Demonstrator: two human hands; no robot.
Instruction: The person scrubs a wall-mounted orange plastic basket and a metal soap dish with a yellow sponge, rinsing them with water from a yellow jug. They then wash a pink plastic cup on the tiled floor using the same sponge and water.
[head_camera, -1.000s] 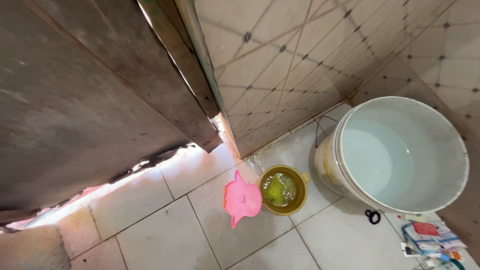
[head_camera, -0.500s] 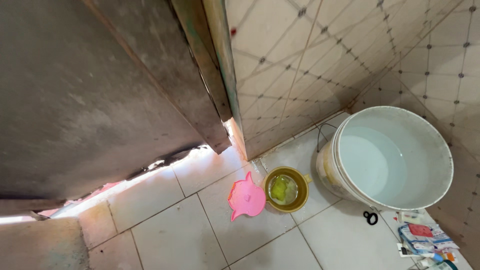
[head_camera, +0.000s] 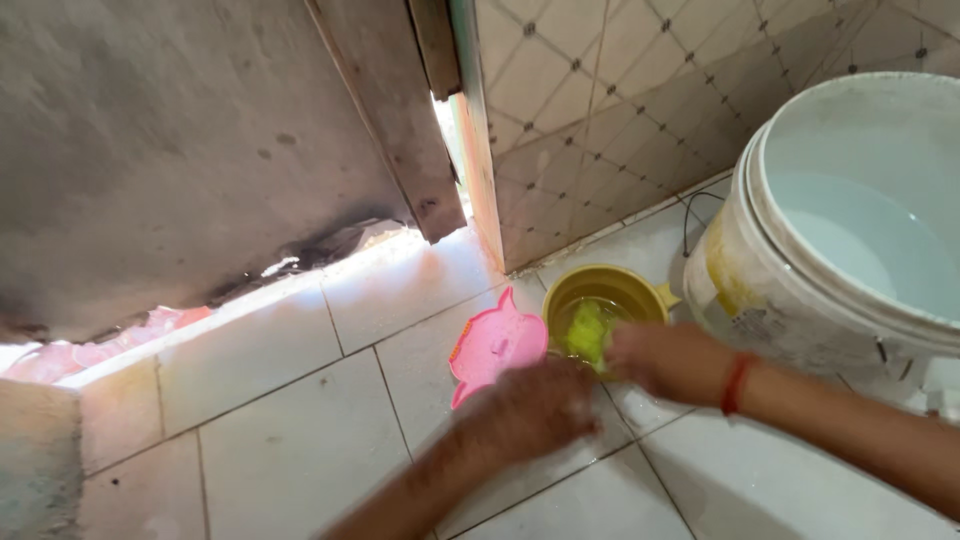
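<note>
Item 1: your right hand (head_camera: 660, 358), at the near rim of the yellow bowl (head_camera: 600, 300), fingers on the rim; grip blurred, can't tell if clamped.
Item 2: your left hand (head_camera: 530, 410), just below the pink lid (head_camera: 497, 342), touching its near edge; grip curled (open or closed, can't tell).
Item 3: bowl sits on the tile floor (head_camera: 270, 420), w/ something green-yellow inside, lid flat just beside it on the left.
Item 4: white bucket (head_camera: 800, 300), holding water, right of bowl, near the tiled wall (head_camera: 620, 100).
Item 5: door (head_camera: 200, 150), upper left.
</note>
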